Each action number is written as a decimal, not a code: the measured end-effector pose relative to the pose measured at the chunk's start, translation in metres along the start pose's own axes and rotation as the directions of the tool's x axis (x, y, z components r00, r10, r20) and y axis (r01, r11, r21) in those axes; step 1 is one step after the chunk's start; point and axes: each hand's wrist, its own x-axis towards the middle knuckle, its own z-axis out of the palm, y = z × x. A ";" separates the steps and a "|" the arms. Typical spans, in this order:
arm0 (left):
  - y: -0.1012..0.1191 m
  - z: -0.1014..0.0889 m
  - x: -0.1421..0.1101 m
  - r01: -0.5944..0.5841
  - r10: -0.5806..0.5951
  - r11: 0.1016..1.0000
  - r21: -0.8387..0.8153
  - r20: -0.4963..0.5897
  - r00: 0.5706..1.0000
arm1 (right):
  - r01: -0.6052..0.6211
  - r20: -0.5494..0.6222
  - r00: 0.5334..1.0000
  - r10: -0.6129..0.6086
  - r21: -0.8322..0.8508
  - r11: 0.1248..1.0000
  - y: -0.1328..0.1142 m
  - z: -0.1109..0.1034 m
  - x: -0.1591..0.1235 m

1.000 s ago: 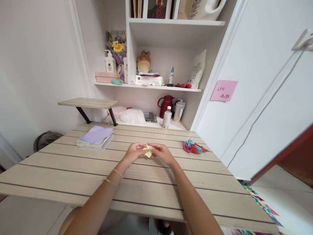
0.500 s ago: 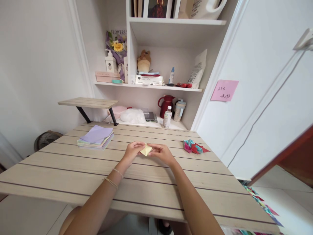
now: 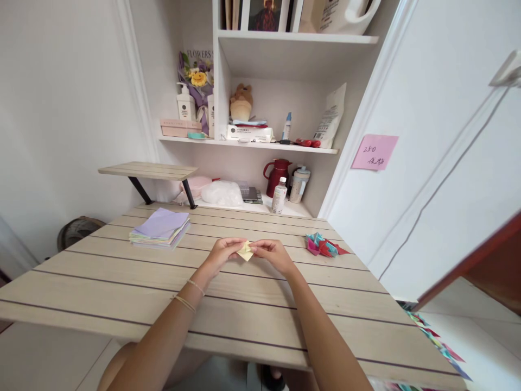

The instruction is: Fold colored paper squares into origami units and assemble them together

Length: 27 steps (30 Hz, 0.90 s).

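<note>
A small folded yellow paper (image 3: pixel 246 252) is held just over the middle of the table, one corner pointing toward me. My left hand (image 3: pixel 223 252) pinches its left side between thumb and fingers. On the other side, my right hand (image 3: pixel 273 254) grips the paper's right edge, its thumb on top. The fingertips behind the paper are partly hidden. Off to the left lies a stack of square paper (image 3: pixel 159 227) with a purple sheet on top. A cluster of folded paper pieces (image 3: pixel 325 245) in blue, red and pink sits at the right.
The slatted wooden table (image 3: pixel 244 320) bears a small raised shelf (image 3: pixel 148 170) at back left. Behind the table's far edge stand a plastic bottle (image 3: pixel 279 196), a red jug (image 3: pixel 277 178) and a tumbler (image 3: pixel 300 183). Strings of coloured folded paper (image 3: pixel 437 342) hang beyond the right edge.
Both thumbs have moved inward over the yellow paper, and its top now looks partly opened or bent. The hands stay at nearly the same place above the table.
</note>
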 end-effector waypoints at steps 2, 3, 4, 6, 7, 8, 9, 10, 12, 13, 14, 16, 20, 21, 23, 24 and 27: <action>0.002 0.002 -0.002 0.010 -0.010 1.000 -0.017 0.015 1.000 | -0.003 -0.030 1.000 0.004 0.022 1.000 0.000 0.000 0.001; 0.003 0.002 -0.003 0.011 -0.010 1.000 -0.024 0.022 1.000 | -0.005 -0.052 0.999 0.007 0.024 1.000 0.001 0.000 0.002; 0.003 0.003 -0.003 0.007 -0.007 1.000 -0.023 0.025 1.000 | -0.006 -0.077 0.997 0.008 0.023 1.000 0.001 0.000 0.003; 0.002 0.005 -0.004 -0.009 0.009 1.000 0.007 0.021 1.000 | 0.002 -0.127 0.992 -0.001 0.010 1.000 0.003 0.001 0.004; 0.001 0.006 -0.004 -0.019 0.018 0.999 0.032 0.016 1.000 | 0.011 -0.148 0.989 -0.010 0.002 1.000 0.004 0.001 0.004; 0.001 0.007 -0.003 -0.028 0.027 0.998 0.054 0.006 1.000 | 0.020 -0.165 0.986 -0.021 -0.004 1.000 0.004 0.001 0.005; 0.000 0.007 -0.003 -0.036 0.036 0.997 0.069 -0.002 0.999 | 0.029 -0.180 0.983 -0.029 -0.006 1.000 0.005 0.002 0.005; -0.001 0.008 -0.003 -0.043 0.044 0.996 0.074 -0.007 0.999 | 0.035 -0.194 0.980 -0.036 -0.005 0.999 0.005 0.002 0.005; -0.002 0.008 -0.002 -0.063 0.064 0.996 0.066 -0.012 0.998 | 0.037 -0.214 0.976 -0.036 0.002 0.999 0.006 0.003 0.005; -0.002 0.007 -0.002 -0.074 0.075 0.995 0.065 -0.010 0.997 | 0.033 -0.217 0.976 -0.032 0.003 0.999 0.006 0.003 0.005; -0.002 0.007 -0.002 -0.082 0.082 0.994 0.070 -0.003 0.997 | 0.026 -0.215 0.976 -0.025 -0.001 1.000 0.007 0.004 0.005; -0.002 0.007 -0.002 -0.077 0.075 0.993 0.091 0.018 0.997 | 0.005 -0.191 0.982 -0.009 -0.023 1.000 0.008 0.004 0.006; -0.003 0.007 -0.002 -0.010 0.007 0.994 0.106 0.029 1.000 | -0.006 -0.166 0.986 -0.005 -0.065 0.998 0.008 0.005 0.005; -0.004 0.007 -0.002 0.003 -0.005 0.996 0.091 0.017 1.000 | 0.002 -0.181 0.983 -0.013 -0.059 0.998 0.008 0.005 0.005; -0.005 0.006 0.000 0.011 -0.010 1.000 0.024 -0.015 1.000 | 0.013 -0.211 0.977 -0.017 -0.022 1.000 0.006 0.005 0.005; -0.006 0.005 0.000 0.002 -0.003 1.000 -0.025 -0.032 0.999 | 0.009 -0.217 0.976 -0.009 -0.004 1.000 0.006 0.006 0.005; -0.007 0.003 0.002 -0.062 0.051 0.982 -0.180 -0.067 0.996 | -0.044 -0.201 0.979 0.040 -0.015 0.999 0.006 0.010 0.005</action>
